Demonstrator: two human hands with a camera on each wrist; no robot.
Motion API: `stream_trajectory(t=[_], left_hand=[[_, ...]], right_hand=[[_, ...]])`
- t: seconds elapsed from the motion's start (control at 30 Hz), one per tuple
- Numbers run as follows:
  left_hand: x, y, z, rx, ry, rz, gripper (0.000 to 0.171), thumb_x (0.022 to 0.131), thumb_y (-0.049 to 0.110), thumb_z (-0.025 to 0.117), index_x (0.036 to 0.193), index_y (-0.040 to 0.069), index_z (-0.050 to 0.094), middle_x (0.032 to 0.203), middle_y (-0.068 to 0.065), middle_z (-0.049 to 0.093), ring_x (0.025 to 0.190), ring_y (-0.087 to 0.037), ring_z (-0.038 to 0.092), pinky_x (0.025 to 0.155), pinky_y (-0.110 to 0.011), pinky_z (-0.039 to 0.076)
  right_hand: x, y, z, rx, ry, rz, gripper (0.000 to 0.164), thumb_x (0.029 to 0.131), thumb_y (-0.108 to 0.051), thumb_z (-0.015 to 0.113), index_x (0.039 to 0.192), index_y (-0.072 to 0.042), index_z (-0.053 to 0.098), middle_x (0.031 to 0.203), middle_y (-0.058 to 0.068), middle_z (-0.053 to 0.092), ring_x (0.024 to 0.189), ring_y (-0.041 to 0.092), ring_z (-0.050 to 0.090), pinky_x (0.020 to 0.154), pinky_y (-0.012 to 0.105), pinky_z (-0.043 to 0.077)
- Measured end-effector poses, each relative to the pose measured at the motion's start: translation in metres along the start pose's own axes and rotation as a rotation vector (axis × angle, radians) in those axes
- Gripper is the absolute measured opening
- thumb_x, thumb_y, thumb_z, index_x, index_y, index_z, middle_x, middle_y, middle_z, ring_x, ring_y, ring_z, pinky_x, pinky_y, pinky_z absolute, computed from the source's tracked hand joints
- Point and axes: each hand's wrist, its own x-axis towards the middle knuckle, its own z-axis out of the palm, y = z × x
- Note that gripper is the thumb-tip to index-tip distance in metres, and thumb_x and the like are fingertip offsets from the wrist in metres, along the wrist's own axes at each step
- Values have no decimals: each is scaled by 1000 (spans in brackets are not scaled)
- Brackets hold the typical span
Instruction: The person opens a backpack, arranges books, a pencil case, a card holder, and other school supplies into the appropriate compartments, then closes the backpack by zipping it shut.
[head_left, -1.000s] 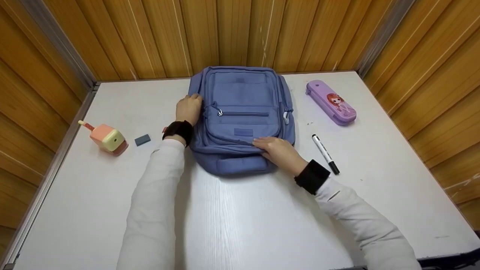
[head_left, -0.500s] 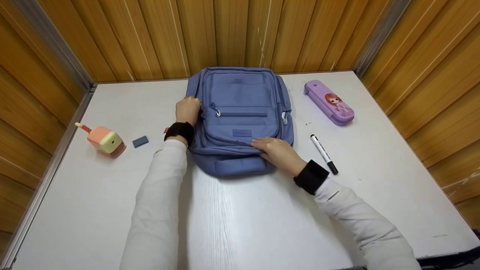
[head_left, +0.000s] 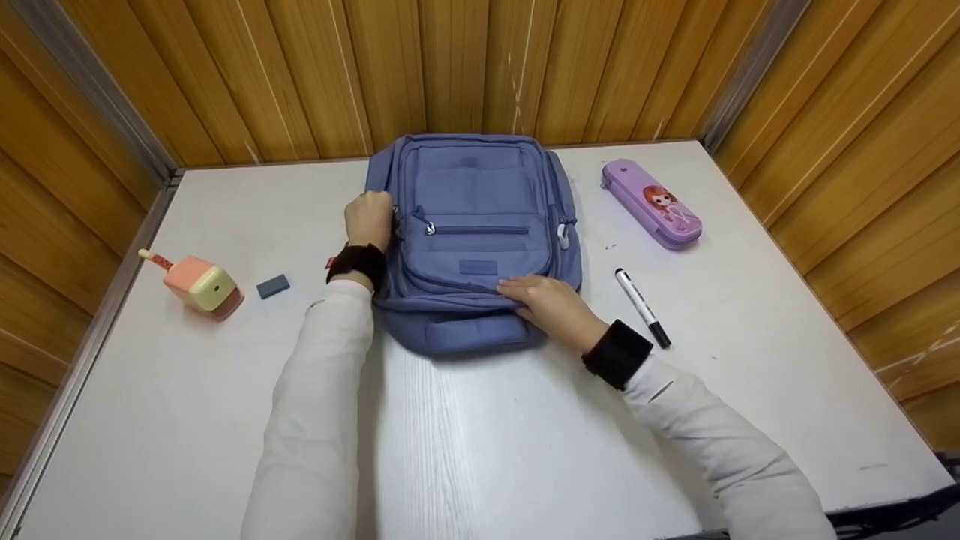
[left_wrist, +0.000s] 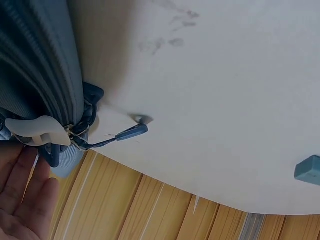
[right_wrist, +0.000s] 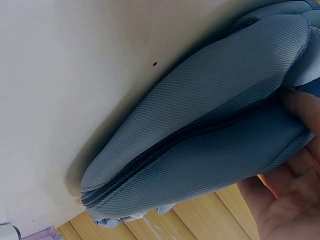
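Observation:
A blue backpack [head_left: 472, 187] lies on the white table, its front pocket facing up. My left hand [head_left: 367, 220] is at its left side, fingers curled in at the edge. In the left wrist view, the left fingers [left_wrist: 35, 200] lie by a pale clip [left_wrist: 40, 130] and a corded zipper pull [left_wrist: 131, 132]; the fingertips are partly hidden, so what exactly they grip is unclear. Along the near edge, my right hand [head_left: 551, 306] pinches the fabric, with the thumb and fingers on opposite sides of it. A dark zipper [right_wrist: 150, 152] runs beside that fold.
Left of the backpack are an orange and yellow pencil sharpener [head_left: 202, 285] and a dark eraser [head_left: 273, 286]. On the right lie a purple pencil case [head_left: 651, 204] and a black-and-white marker [head_left: 642, 307]. Wood-patterned panels [head_left: 450, 67] border the table.
The head view has shifted slightly, so everything sits a little further left. My left fingers look more tightly curled at the backpack's side. The right hand keeps its place on the near edge.

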Motion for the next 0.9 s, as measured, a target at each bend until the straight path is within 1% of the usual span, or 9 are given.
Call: stream_trajectory(t=[0.1, 0.23, 0.4, 0.5, 0.63, 0.77, 0.9], left_hand=[[-1, -3, -4, 27, -9, 71, 27, 94, -5, 51, 91, -7, 77, 93, -27, 77, 85, -42, 75, 74, -55, 62], [-2, -8, -11, 89, -34, 184, 18, 87, -9, 60, 90, -7, 77, 91, -26, 76, 85, -41, 74, 73, -54, 62], [-2, -10, -16, 148, -51, 269, 18, 84, -9, 61, 90, -6, 77, 91, -25, 76, 85, -40, 74, 72, -53, 63], [-3, -12, -18, 163, -42, 297, 18, 83, -10, 61, 87, -5, 77, 89, -24, 76, 84, -40, 74, 72, -53, 63], [-9, -13, -19, 143, -13, 331, 17, 83, -11, 61, 84, -4, 77, 85, -24, 76, 82, -39, 74, 70, -53, 62], [-19, -12, -21, 122, 23, 355, 20, 85, -10, 59, 81, -4, 77, 81, -23, 75, 79, -38, 73, 67, -53, 62], [-29, -9, -24, 137, 37, 378, 23, 88, -7, 56, 80, -3, 77, 79, -21, 75, 77, -37, 72, 64, -52, 61]], right_hand=[[0, -2, -1, -7, -8, 4, 40, 92, -5, 71, 132, -4, 68, 135, 14, 69, 126, 33, 67, 107, 46, 54], [-1, -3, -1, -10, -14, 20, 41, 92, -6, 72, 133, -5, 68, 136, 14, 69, 126, 34, 67, 106, 47, 54], [-1, -2, -1, -11, -8, 23, 42, 91, -5, 73, 133, -4, 67, 136, 15, 69, 126, 34, 67, 106, 47, 54], [0, -3, -1, -9, -8, 17, 42, 92, -6, 72, 133, -4, 67, 136, 16, 68, 126, 35, 67, 106, 47, 54], [-1, -3, -1, -1, -9, 30, 42, 92, -5, 71, 133, -3, 66, 136, 16, 68, 126, 35, 67, 106, 47, 54], [-2, -2, 0, 7, -4, 34, 41, 92, -4, 72, 133, -3, 67, 136, 16, 69, 126, 33, 67, 105, 46, 55], [-1, -1, 0, 9, -1, 24, 41, 92, -5, 72, 133, -3, 67, 135, 16, 69, 126, 33, 67, 105, 46, 55]])
